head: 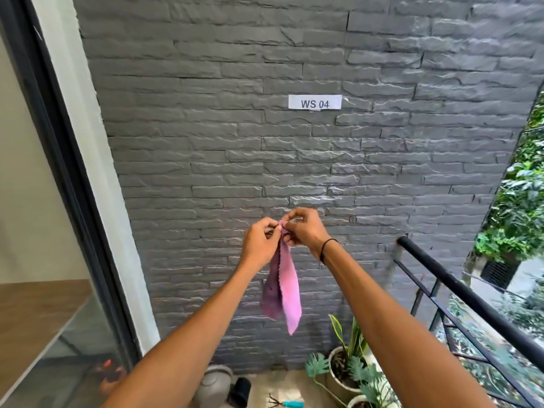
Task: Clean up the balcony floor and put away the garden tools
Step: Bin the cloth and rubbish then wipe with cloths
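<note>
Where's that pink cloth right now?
The pink cloth hangs mid-frame in the head view, pinched at its top by the left hand and right hand, before the grey stone wall.

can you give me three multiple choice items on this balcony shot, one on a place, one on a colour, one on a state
1. Where is the label that reads WS 04?
A. on the railing
B. on the brick wall
C. on the floor

2. What colour is the cloth?
A. pink
B. green
C. white

3. How is the cloth held?
A. draped over the railing
B. lying on the floor
C. pinched at its top by both hands, hanging down

Answers:
1. B, the label is stuck on the wall, above the hands.
2. A, the cloth is pink, with a darker purplish part on its left.
3. C, the left hand and the right hand pinch its top edge together, and the rest hangs free in front of the wall.
</note>
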